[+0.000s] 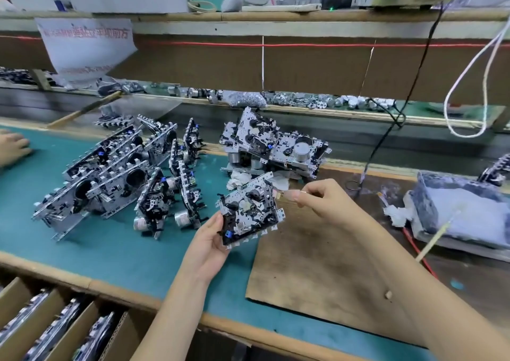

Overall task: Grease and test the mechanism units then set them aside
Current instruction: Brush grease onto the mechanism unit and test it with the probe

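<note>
My left hand [211,240] grips a metal mechanism unit [249,213] by its lower left edge and holds it tilted above the bench. My right hand [317,196] pinches a thin stick applicator [284,194] whose tip meets the unit's upper right edge. Several mechanism units [118,172] stand in rows on the green mat [124,244] to the left. Another pile of units [273,148] lies behind the held one.
A brown board [309,272] lies under my right forearm. A greasy tray [463,214] with a stick leaning on it sits at right. Cardboard boxes [55,324] of units stand below the bench front. Another person's hand [12,146] rests at far left. Cables hang at right.
</note>
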Demonstrator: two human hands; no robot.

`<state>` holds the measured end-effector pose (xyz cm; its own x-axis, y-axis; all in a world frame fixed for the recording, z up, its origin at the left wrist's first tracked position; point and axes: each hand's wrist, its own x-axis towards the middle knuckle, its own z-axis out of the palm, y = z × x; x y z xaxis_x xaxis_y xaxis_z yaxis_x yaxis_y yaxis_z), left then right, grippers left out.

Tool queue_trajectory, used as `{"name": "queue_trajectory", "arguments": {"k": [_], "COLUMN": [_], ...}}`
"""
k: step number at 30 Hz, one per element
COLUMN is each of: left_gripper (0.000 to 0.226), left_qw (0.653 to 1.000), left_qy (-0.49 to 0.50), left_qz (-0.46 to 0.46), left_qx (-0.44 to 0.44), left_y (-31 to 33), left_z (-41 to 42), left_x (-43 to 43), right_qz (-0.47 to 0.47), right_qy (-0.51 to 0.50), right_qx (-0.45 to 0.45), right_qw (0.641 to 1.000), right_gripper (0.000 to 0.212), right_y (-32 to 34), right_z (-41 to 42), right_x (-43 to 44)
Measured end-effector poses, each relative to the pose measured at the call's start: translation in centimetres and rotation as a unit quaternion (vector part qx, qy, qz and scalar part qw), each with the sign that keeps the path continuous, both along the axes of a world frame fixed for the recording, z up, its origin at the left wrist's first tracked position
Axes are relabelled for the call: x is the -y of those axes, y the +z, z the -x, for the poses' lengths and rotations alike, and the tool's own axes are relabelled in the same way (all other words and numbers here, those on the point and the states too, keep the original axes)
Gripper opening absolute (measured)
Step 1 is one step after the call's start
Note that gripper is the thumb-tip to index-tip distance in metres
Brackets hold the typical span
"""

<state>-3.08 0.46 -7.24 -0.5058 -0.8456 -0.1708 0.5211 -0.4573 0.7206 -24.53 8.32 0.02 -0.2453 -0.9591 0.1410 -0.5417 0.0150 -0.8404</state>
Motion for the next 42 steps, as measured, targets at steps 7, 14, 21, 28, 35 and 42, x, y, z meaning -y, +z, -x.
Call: {"name": "queue_trajectory", "arguments": {"k": [7,14,21,28,35,42], "left_gripper": [0.029,0.03,0.029,0.03,0.029,0.033], "left_qw": [1.0,1.0,1.0,1.0,1.0,1.0], "left_qy": [-0.004,-0.001,-0.001,-0.007,-0.001,0.005], "left_qz": [0.004,0.008,0.004,0.013,-0.001,-0.011], "left_qx": [-0.003,-0.007,-0.002,0.001,-0.003,-0.003], "left_y": [0.1,0.3,0.2,0.2,0.1,0.3], "left_z": [-0.1,0.0,-0.1,-0.1,-0.1,-0.1], "left_x": [-0.2,-0.3,-0.2,-0.2,-0.1,-0.2], "right_qz": [0.015,0.02,0.022,0.005,0.021,0.029], "right_qy": [0.015,0.013,0.015,0.014,0.009,-0.003], "right_qx": [0.029,0.046,0.052,0.05,0.062,0.046], "right_qw": [0.999,0.999,0.998,0.999,0.998,0.998], "right_gripper": [0.033,0.034,0.035,0.036,0.042,0.044], "right_y": [0.4,0.5,0.6,0.0,-0.2,-0.4], "right_z": [-0.5,-0.5,-1.0,-1.0,-1.2,-0.9], "right_x": [-0.2,-0.5,-0.6,-0.4,-0.6,-0.6]}}
